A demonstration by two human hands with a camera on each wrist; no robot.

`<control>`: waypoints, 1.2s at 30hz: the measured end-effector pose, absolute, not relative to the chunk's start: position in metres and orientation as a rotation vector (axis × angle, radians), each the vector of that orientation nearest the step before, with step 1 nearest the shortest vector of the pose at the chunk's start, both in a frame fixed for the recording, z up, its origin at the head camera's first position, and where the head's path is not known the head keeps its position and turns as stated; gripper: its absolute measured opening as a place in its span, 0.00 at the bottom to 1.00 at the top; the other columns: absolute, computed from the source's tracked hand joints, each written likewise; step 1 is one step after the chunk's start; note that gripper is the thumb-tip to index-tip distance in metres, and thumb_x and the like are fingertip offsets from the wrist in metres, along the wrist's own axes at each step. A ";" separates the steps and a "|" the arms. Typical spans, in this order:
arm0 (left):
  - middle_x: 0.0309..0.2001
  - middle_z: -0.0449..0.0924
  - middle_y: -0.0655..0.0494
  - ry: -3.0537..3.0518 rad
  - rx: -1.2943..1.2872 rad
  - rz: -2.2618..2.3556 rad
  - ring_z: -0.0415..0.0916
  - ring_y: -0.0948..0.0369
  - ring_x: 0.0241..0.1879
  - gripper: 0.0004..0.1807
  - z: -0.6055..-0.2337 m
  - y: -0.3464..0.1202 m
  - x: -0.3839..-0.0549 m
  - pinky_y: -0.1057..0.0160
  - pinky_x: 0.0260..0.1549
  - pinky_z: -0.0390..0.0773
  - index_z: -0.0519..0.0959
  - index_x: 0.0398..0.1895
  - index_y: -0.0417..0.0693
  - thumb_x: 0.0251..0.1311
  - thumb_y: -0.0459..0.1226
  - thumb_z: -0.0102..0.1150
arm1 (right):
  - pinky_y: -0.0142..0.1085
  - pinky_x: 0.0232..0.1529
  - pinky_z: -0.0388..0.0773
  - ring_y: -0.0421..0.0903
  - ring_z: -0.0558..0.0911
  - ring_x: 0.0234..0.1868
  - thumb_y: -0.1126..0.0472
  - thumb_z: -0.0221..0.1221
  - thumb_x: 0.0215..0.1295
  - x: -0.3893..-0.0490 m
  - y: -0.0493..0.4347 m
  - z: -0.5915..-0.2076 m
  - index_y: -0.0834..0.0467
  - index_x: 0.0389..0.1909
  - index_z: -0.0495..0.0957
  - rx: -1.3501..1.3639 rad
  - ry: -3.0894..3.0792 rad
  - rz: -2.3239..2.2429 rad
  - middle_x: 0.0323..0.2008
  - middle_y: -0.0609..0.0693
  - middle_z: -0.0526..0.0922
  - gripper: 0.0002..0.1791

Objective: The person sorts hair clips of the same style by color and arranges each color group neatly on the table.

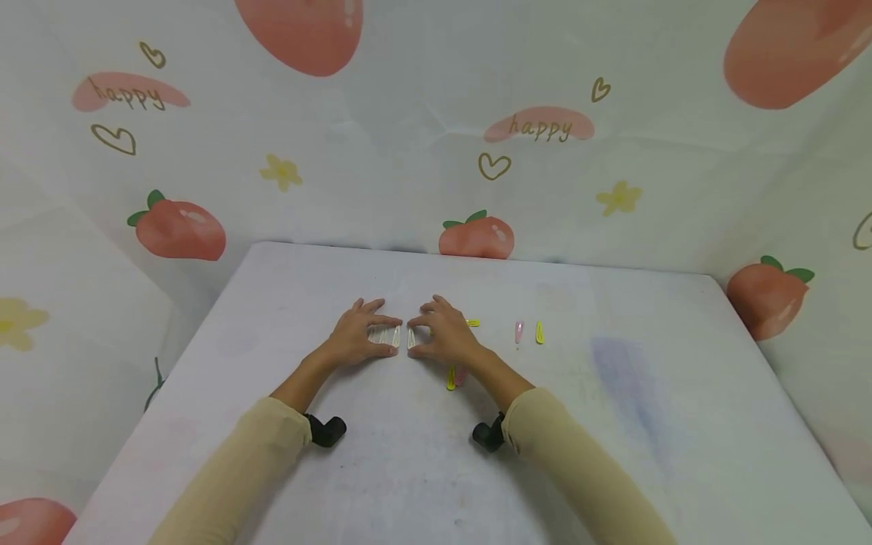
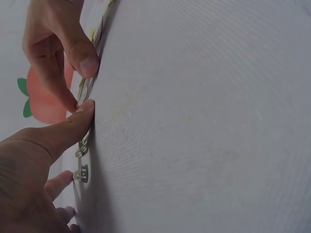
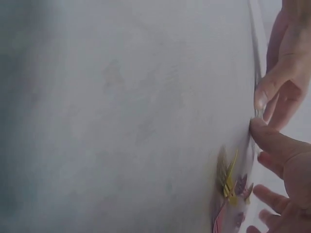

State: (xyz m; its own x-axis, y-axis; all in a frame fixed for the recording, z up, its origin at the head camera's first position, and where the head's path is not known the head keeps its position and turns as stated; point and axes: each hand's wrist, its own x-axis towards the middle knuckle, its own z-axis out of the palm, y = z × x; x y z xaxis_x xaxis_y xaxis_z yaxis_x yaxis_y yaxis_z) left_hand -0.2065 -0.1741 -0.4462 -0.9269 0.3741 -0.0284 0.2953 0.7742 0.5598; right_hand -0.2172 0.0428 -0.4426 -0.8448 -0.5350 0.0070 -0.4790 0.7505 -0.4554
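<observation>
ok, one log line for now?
left hand: pinches pale clip | right hand: pinches another pale clip | near right hand: yellow clips, pink clips

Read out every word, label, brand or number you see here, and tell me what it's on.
"happy": on the left pink patch of the backdrop.
"happy": on the right pink patch of the backdrop.
Any marking on the hair clips is too small to read.

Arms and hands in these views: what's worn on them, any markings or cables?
Left sleeve and right sleeve: plain beige. Small black rounded devices at the left cuff and right cuff. Left hand, right hand: no gloves. No cables visible.
</observation>
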 end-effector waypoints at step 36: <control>0.74 0.58 0.37 2.809 0.486 0.836 0.40 0.31 0.74 0.28 -0.447 -0.172 -0.206 0.32 0.68 0.44 0.82 0.59 0.50 0.53 0.44 0.74 | 0.62 0.69 0.57 0.60 0.52 0.76 0.53 0.73 0.55 -0.223 0.155 -0.416 0.58 0.62 0.78 -0.693 2.834 -0.736 0.67 0.61 0.69 0.33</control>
